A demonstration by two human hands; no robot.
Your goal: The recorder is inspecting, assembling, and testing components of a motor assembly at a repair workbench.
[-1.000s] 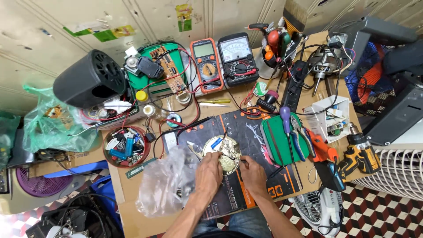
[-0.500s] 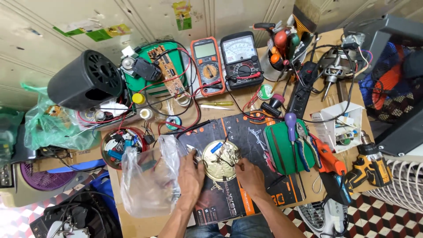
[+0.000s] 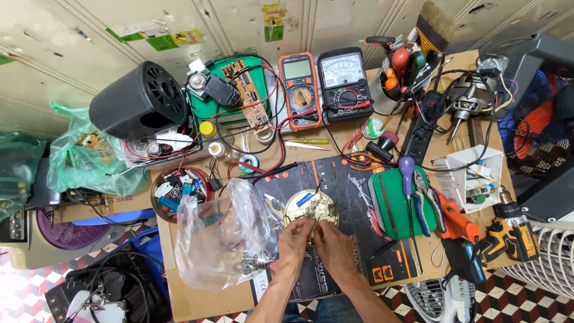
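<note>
Both hands, left hand and right hand, fingers pinched together picking small parts from round dish (lower centre); clear plastic bag beside.

Beside the black rubber work mat: an orange multimeter, a green plastic tray, a purple-handled screwdriver.

My bench is a brown board top, set against a pale, scuffed panelled wall with green and yellow stickers on it. Floor below me: red, white and black checked tiles, visible at both lower corners. Light is even and bright, with no hard shadows; a white fan grille stands at my right.
</note>
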